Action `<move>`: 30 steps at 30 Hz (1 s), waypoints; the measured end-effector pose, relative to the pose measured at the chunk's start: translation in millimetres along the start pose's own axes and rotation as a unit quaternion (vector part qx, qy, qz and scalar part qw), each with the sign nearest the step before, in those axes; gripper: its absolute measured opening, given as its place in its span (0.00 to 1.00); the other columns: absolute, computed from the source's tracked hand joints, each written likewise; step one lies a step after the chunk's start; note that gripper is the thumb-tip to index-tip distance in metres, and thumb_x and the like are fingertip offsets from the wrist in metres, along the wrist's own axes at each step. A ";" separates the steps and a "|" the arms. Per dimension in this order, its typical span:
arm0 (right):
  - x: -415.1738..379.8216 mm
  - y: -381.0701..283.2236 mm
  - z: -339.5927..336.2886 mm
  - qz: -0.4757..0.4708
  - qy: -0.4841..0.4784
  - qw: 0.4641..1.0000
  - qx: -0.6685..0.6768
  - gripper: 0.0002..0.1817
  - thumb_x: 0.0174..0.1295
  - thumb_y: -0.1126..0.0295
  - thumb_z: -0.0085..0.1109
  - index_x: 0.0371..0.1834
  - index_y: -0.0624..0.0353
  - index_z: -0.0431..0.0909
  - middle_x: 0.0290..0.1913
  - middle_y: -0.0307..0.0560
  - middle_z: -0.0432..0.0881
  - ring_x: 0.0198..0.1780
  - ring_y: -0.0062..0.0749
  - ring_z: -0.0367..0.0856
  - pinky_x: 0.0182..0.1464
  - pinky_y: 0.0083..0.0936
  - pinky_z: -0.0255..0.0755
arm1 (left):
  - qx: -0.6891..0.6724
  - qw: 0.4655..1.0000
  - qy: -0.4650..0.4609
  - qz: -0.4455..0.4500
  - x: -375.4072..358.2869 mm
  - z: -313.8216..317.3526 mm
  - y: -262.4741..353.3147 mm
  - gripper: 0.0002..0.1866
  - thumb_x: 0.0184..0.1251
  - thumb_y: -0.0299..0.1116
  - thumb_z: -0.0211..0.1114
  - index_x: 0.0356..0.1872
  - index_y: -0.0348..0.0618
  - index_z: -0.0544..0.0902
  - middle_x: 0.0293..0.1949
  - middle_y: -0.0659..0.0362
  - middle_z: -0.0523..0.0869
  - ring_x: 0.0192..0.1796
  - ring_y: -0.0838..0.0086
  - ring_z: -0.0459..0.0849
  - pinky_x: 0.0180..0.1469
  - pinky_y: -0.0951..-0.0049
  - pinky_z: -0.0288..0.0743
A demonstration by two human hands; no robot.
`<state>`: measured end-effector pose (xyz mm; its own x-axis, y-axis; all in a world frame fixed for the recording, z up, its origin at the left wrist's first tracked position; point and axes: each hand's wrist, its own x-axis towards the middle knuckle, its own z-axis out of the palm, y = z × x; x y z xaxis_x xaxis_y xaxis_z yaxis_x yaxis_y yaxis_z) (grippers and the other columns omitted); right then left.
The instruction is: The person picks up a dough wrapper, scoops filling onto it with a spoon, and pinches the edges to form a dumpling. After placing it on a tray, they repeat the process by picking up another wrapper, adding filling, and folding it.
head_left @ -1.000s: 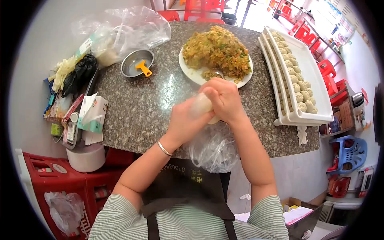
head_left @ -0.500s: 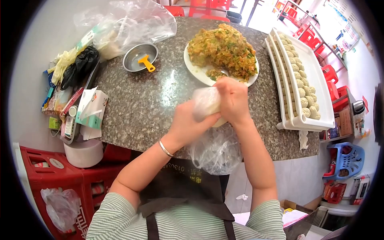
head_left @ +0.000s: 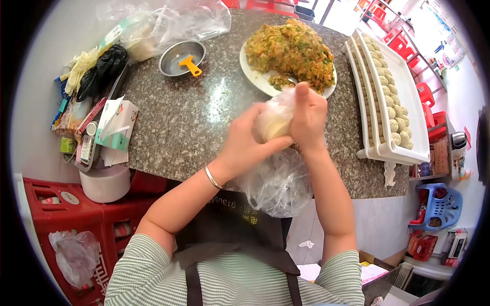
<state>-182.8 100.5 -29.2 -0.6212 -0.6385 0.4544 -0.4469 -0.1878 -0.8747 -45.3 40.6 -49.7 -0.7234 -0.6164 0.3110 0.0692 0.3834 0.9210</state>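
Note:
Between my hands is a pale lump of dough [head_left: 278, 129] in a clear plastic bag [head_left: 280, 178], whose loose part hangs down over the table's near edge. My left hand [head_left: 244, 145] is curled round the lump from the left, thumb along its lower side. On the right side of the lump, my right hand [head_left: 311, 118] is closed in a fist, thumb up, gripping the bagged dough; its fingertips are hidden. Just beyond my hands, a white plate [head_left: 251, 76] bears a heap of chopped vegetable filling [head_left: 291, 48]. A utensil partly shows at the filling's near side.
Stacked white trays [head_left: 365, 97] hold rows of pleated buns [head_left: 390, 99] at the right of the speckled stone table [head_left: 173, 127]. A metal bowl [head_left: 168, 64] with a yellow-handled scraper [head_left: 191, 66] stands back left. Plastic bags and a tissue box [head_left: 118, 125] line the left side.
The view has shifted slightly, so the table's things sit a little higher and further right. My hands still grip the bagged dough, and more of the pale lump shows between them.

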 end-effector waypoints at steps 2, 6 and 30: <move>0.9 -0.2 -0.7 0.036 0.008 0.998 0.055 0.28 0.71 0.49 0.52 0.26 0.65 0.78 0.20 0.49 0.75 0.25 0.32 0.76 0.32 0.27 0.70 | -0.112 0.993 0.038 0.023 1.1 8.1 -3.7 0.22 0.50 0.37 0.78 0.44 0.37 0.82 0.39 0.53 0.87 0.40 0.69 0.86 0.44 0.68 0.79; 6.4 1.4 7.7 -0.081 0.001 0.997 -0.004 0.27 0.70 0.48 0.53 0.27 0.64 0.80 0.22 0.50 0.78 0.26 0.35 0.78 0.32 0.29 0.71 | -0.081 0.996 0.025 -0.020 2.5 -4.4 -6.3 0.24 0.49 0.36 0.79 0.45 0.37 0.81 0.39 0.53 0.87 0.40 0.70 0.86 0.45 0.69 0.79; 12.2 10.0 -1.5 0.163 -0.060 0.973 0.151 0.19 0.68 0.61 0.61 0.23 0.62 0.79 0.25 0.35 0.79 0.29 0.17 0.71 0.32 0.22 0.65 | -0.201 0.976 -0.048 -0.070 8.0 -26.2 -8.1 0.27 0.59 0.33 0.74 0.58 0.32 0.76 0.49 0.54 0.85 0.50 0.74 0.83 0.54 0.71 0.77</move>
<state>-195.8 92.0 -32.2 -0.6109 -0.7796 0.1378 -0.0187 -0.1598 -0.9870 -33.7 14.6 -48.5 -0.8043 -0.5693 0.1706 0.2161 -0.0129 0.9763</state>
